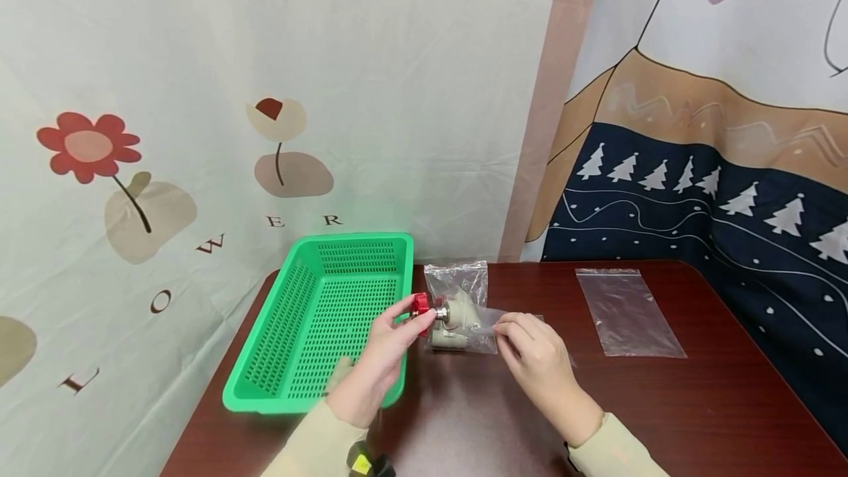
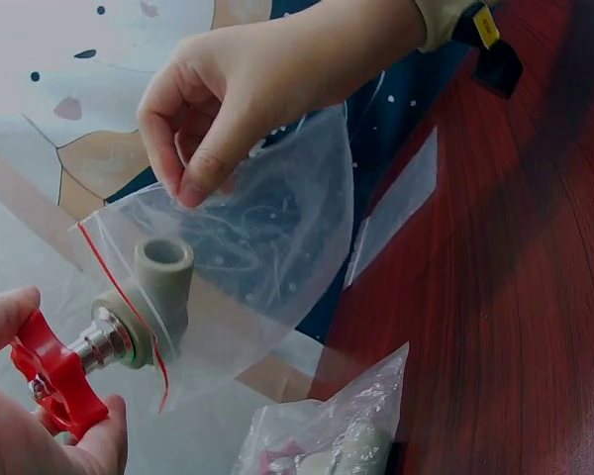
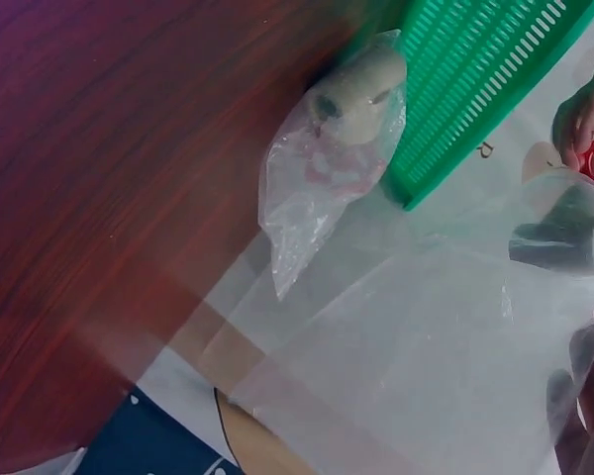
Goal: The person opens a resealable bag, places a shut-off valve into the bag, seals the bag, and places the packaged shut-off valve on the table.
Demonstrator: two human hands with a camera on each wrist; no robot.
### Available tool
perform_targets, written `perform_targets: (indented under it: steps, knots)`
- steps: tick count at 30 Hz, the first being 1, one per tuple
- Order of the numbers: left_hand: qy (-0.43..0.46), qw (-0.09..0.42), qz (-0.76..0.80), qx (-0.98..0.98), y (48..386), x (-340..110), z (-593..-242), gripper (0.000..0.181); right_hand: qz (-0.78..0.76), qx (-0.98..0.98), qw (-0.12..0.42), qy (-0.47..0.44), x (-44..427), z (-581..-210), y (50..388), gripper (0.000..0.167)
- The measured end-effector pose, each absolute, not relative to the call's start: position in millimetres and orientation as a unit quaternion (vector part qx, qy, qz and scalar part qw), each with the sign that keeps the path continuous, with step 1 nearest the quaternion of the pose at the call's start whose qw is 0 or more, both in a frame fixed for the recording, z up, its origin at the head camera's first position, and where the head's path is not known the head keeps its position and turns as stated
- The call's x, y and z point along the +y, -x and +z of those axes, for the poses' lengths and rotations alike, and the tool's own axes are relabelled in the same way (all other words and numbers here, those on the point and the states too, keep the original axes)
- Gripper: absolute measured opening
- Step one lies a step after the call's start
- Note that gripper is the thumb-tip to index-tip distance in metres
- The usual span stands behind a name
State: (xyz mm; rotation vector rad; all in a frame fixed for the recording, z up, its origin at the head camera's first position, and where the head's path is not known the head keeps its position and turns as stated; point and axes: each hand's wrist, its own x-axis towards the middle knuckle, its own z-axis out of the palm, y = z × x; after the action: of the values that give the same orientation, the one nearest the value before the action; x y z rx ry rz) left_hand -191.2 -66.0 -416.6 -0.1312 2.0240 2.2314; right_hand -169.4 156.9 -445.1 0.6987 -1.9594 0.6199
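My left hand (image 1: 380, 352) grips the red handwheel (image 2: 61, 368) of a stop valve with a metal stem and a grey plastic body (image 2: 168, 297). The valve's body sits inside the mouth of a clear zip bag (image 2: 287, 218) with a red strip along its opening, while the handwheel stays outside. At the bag's edge, my right hand (image 1: 539, 352) pinches the plastic between thumb and fingers. Behind, on the table, lies another clear bag (image 3: 312, 208) holding a similar grey valve with red showing through the plastic.
A green perforated basket (image 1: 261, 405) stands to the left on the dark red-brown table (image 1: 464, 418). Flat on the table at the right lies a clear zip bag (image 1: 632, 319). A printed cloth (image 1: 424, 94) hangs right behind the table.
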Motion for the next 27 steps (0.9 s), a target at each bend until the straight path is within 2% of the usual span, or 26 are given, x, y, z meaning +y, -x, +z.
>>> perform_targets:
  steps: [9, 19, 27]
  knots:
    - [0.053, 0.073, 0.738, 0.668, 193.8, -68.1, -413.4, 0.055, 0.244, -0.792, 0.472, -0.300, 158.5, -445.3, 169.7, 0.031]
    - [0.040, 0.094, 0.705, 0.702, 195.9, -74.3, -411.2, 0.055, 0.243, -0.749, 0.499, -0.362, 166.4, -444.7, 174.7, 0.023]
    - [0.031, 0.099, 0.695, 0.712, 195.7, -75.3, -407.6, 0.056, 0.243, -0.703, 0.530, -0.408, 170.8, -440.7, 175.2, 0.024]
